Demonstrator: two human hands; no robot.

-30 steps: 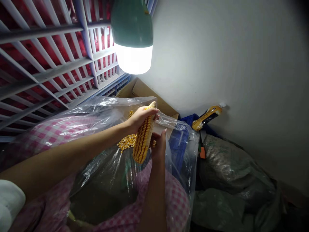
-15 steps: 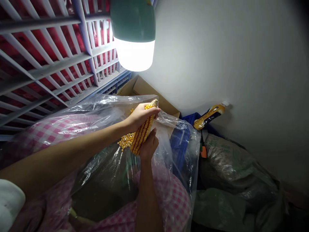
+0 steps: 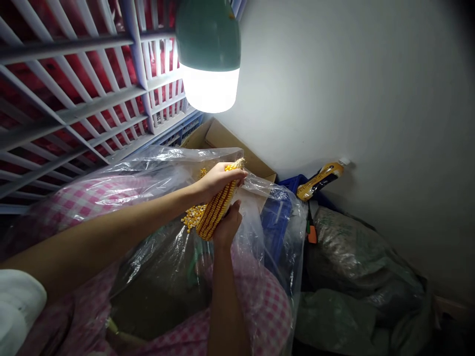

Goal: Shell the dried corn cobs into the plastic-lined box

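A dried yellow corn cob (image 3: pixel 213 215) with rows of orange-yellow kernels slants across the middle of the view. My left hand (image 3: pixel 220 179) comes in from the left and grips its upper end. My right hand (image 3: pixel 227 227) rises from below and presses against the cob's lower side, fingers wrapped partly behind it. Loose corn kernels (image 3: pixel 193 217) lie in a heap just left of the cob, inside a clear plastic bag (image 3: pixel 159 163). The bag's mouth spreads around both hands.
Pink checked cloth (image 3: pixel 89 207) lies under the plastic. Behind are a cardboard box (image 3: pixel 222 138) and a blue crate (image 3: pixel 276 227). A glowing lamp (image 3: pixel 208 59) hangs before a white lattice crate (image 3: pixel 92 94). Grey sacks (image 3: pixel 345 252) lean against the wall (image 3: pixel 352 89) at right.
The cob has tilted, its lower end swinging left. My right hand has moved from beside it to pressing against it. My left hand stays on the upper end.
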